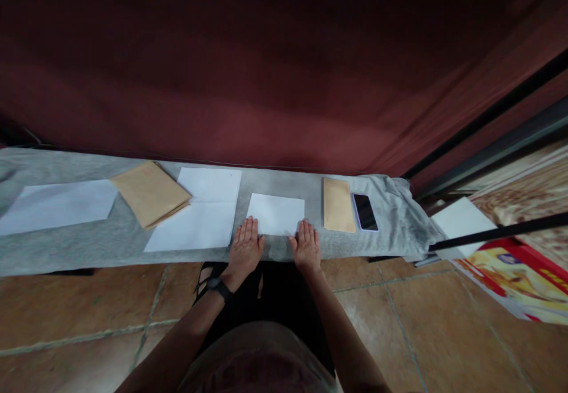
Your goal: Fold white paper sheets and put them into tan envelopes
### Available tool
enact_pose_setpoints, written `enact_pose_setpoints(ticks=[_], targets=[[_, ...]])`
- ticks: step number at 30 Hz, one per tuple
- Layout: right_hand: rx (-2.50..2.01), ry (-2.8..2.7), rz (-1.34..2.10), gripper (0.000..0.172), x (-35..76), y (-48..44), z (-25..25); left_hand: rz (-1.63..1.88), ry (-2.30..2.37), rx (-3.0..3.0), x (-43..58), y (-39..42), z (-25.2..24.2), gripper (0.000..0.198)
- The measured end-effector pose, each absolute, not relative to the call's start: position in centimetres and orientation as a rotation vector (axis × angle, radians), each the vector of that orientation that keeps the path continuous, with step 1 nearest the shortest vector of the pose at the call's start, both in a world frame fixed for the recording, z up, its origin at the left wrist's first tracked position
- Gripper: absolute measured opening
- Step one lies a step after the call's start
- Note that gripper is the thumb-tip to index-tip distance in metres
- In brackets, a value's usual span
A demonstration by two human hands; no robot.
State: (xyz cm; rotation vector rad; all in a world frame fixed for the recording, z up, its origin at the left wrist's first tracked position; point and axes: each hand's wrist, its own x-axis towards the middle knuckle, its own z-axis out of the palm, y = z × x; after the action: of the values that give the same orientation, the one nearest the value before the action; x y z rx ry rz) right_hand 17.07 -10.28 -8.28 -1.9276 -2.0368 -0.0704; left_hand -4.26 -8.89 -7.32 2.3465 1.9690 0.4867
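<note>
A white sheet of paper (276,212), apparently folded to a smaller size, lies in front of me on a grey cloth. My left hand (247,248) rests flat at its lower left corner, fingers stretched out. At the lower right corner lies my right hand (306,246), also flat with its fingers extended. Neither hand grips anything. Left of the sheet is a larger white paper (206,221) with a crease across it. Brown envelopes (148,195) overlap that paper's left side. To the right of my hands sits another brown envelope (338,205).
A smartphone (365,212) lies beside the right envelope. More white paper (62,205) is at the far left. The grey cloth (284,252) covers a narrow table against a dark red curtain (266,103). A colourful box (523,277) and a black bar (506,234) stand at the right.
</note>
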Motion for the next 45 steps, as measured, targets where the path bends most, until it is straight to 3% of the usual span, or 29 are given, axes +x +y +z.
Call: enact_pose_setpoints(ticks=[8,16,36,45], targets=[[-1.941,-1.895,0.026,0.061,15.7,-8.8,-7.1,0.543,1.888,2.412,-3.0,-7.4,-6.3,0.060],[-1.734,-2.122,0.238,0.053,12.1,-3.9,-5.7,0.245,1.675,2.473,-0.2,-2.2,-6.0,0.060],[-2.037,-1.931,0.008,0.060,16.1,-4.0,-7.0,0.512,2.059,2.251,-4.0,-1.4,-7.3,0.066],[-1.820,-2.129,0.196,0.053,12.9,-0.4,-5.4,0.336,1.657,2.515,-0.3,1.4,-6.0,0.059]])
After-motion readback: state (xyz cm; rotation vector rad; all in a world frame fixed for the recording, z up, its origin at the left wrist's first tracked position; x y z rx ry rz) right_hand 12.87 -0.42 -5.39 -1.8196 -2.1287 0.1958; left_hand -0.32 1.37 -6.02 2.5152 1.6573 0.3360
